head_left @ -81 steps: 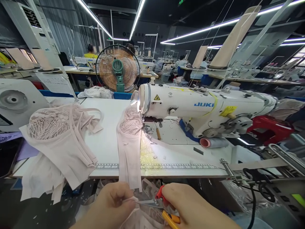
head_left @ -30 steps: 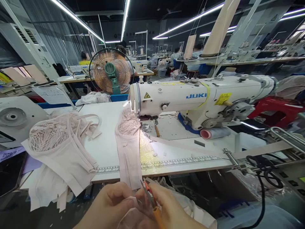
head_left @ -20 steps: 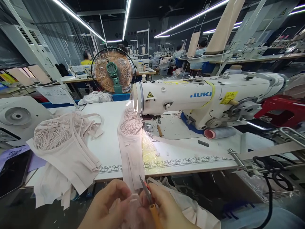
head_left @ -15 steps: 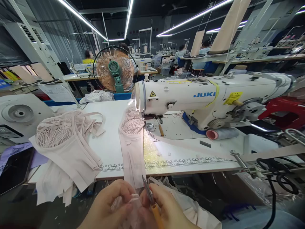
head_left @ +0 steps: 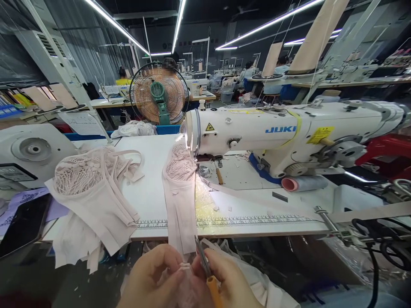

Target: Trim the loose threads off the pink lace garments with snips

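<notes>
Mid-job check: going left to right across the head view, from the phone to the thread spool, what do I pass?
Black phone → heap of lace-topped garments → single lace-topped garment piece → scissors in the right hand → grey thread spool lying on its side.

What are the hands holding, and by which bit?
The left hand pinches the pale pink fabric by its upper edge. The right hand holds the orange-handled scissors near the handle end, blades sticking out; its exact finger grip is partly hidden.
</notes>
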Demonstrator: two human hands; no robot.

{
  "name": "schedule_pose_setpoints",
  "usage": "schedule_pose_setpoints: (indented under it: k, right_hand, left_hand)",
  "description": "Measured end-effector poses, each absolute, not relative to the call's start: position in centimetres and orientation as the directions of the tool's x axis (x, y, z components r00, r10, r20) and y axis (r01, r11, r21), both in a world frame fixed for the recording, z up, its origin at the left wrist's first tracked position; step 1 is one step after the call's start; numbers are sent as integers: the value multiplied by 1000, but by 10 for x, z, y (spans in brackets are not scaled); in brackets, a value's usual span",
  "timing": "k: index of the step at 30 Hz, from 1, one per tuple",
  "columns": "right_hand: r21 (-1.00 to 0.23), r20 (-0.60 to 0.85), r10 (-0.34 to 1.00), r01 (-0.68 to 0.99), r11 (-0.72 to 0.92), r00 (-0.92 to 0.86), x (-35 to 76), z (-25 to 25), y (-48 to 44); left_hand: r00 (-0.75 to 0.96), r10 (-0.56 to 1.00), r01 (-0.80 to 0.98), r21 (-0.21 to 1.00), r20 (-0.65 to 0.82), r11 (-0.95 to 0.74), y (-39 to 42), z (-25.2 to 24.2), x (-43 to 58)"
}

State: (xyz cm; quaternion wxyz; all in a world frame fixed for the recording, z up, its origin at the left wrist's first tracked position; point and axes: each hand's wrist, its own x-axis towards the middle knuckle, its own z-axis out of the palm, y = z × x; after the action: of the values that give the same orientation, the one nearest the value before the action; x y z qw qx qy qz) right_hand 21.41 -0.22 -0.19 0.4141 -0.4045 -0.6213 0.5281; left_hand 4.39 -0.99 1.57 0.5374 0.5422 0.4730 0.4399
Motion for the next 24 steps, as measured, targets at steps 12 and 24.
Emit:
schedule_pose_setpoints:
  k: [12, 24]
  right_hand:
    - [-962, 214, 876, 64, 267, -433, 215, -6, 5]
    - [-946, 144, 888, 205, 253, -437, 223, -6, 0]
  left_hand:
    - [228, 957, -164, 962, -180, 220, -11, 23, 48]
    - [216, 976, -55, 997, -40, 53, -11, 7, 40]
